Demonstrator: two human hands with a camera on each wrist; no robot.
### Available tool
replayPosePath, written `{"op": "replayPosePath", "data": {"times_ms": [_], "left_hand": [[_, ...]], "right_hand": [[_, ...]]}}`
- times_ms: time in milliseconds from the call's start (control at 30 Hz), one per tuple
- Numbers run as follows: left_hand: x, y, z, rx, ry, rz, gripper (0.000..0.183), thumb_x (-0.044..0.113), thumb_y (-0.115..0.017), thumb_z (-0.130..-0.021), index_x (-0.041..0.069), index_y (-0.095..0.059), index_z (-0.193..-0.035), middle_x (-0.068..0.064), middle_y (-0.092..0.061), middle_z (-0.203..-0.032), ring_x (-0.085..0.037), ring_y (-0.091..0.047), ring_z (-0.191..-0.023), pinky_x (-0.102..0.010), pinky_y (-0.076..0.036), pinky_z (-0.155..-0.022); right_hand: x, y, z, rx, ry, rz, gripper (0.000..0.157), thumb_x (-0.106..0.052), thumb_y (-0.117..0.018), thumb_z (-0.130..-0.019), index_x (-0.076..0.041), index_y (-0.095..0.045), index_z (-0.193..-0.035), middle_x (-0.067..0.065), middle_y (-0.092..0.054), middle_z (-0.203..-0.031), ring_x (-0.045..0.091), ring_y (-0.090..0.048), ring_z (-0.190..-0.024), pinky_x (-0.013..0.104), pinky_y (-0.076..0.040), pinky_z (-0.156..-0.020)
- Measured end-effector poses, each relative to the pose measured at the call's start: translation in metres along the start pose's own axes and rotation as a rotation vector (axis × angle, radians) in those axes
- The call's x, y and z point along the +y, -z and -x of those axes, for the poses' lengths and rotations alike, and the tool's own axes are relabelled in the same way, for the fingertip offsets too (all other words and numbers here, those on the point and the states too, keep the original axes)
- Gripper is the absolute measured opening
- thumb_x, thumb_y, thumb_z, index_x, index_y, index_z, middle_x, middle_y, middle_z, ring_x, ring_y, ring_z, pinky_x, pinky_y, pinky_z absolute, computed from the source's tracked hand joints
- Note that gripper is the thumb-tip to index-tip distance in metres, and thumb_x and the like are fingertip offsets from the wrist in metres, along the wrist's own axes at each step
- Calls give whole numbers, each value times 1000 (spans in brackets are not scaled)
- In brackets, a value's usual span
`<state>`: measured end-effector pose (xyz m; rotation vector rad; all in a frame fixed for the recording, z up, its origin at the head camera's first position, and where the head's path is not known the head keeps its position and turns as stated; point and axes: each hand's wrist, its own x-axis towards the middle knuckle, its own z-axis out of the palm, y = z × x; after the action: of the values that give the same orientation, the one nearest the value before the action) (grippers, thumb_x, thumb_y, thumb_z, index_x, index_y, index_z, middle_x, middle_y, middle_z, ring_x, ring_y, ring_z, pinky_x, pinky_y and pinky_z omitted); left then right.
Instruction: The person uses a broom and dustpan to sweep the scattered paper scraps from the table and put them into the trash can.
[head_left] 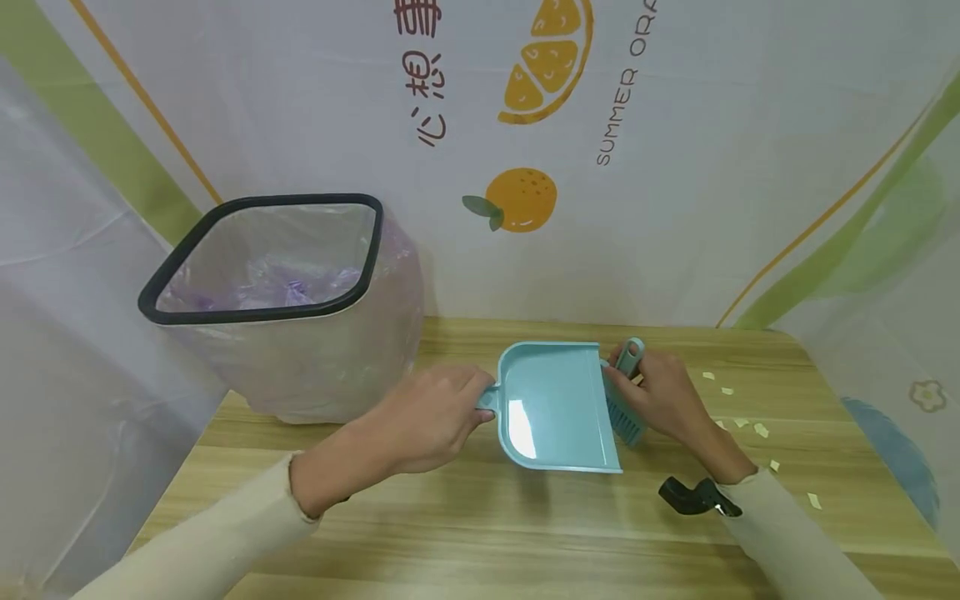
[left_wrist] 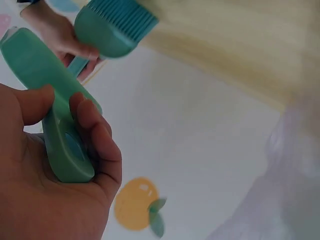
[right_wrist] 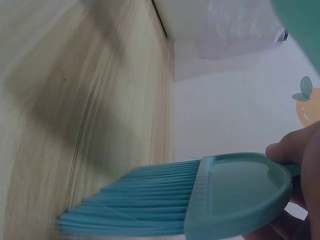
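My left hand (head_left: 435,417) grips the short handle of a light blue dustpan (head_left: 558,408), its fingers wrapped round the handle (left_wrist: 67,145) in the left wrist view. The pan is held above the table, its straight lip facing right. My right hand (head_left: 660,392) holds a matching small hand brush (right_wrist: 240,192) by its handle, just beyond the lip. In the right wrist view the blue bristles (right_wrist: 145,200) point down toward the wood. To the right of that hand, several pale scraps (head_left: 761,430) lie scattered on the table.
A large white bin (head_left: 300,367) with a black rim and a clear liner stands at the back left of the wooden table (head_left: 465,533). A white curtain (head_left: 330,100) printed with oranges hangs behind. Black gear (head_left: 697,497) is strapped at the right wrist.
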<state>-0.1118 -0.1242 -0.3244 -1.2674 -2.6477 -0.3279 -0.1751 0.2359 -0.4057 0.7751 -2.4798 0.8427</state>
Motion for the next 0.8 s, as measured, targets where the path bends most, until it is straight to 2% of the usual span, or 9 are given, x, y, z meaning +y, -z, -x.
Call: {"op": "replayPosePath", "data": {"times_ms": [167,333,567,800], "left_hand": [[-1,-26,-5,-63,37,20,16,22,-70,-110,7,-64,-110,5,-55,-87,-14,-54,-76,-32,-49,-69],[-5,-45,-7,-101,28,50,15,17,-68,-110,3,-65,-114,1,-60,-91,-16,-58,-80,-36,-53,-75],[-15,-67,-10,-160,56,70,15,16,-66,-111,2,-63,-113,0,-60,-91,-16,-56,-79,-37,-53,-75],[-24,-82,-11,-209,92,83,15,18,-65,-112,4,-63,-114,1,-60,-93,-17,-58,-83,-41,-54,-80]], "right_hand": [[0,0,1,5,-2,-2,7,-4,-74,-101,-8,-68,-101,4,-75,-85,17,-72,-69,28,-55,-55],[0,0,0,16,11,-3,7,-2,-74,-100,-6,-68,-100,4,-74,-83,18,-71,-68,28,-55,-55],[-1,1,0,25,23,-3,8,-1,-76,-98,-5,-69,-101,5,-75,-84,19,-72,-68,26,-54,-54],[-1,2,1,26,10,-7,7,-2,-75,-98,-4,-70,-101,8,-76,-86,21,-73,-69,26,-54,-54]]}}
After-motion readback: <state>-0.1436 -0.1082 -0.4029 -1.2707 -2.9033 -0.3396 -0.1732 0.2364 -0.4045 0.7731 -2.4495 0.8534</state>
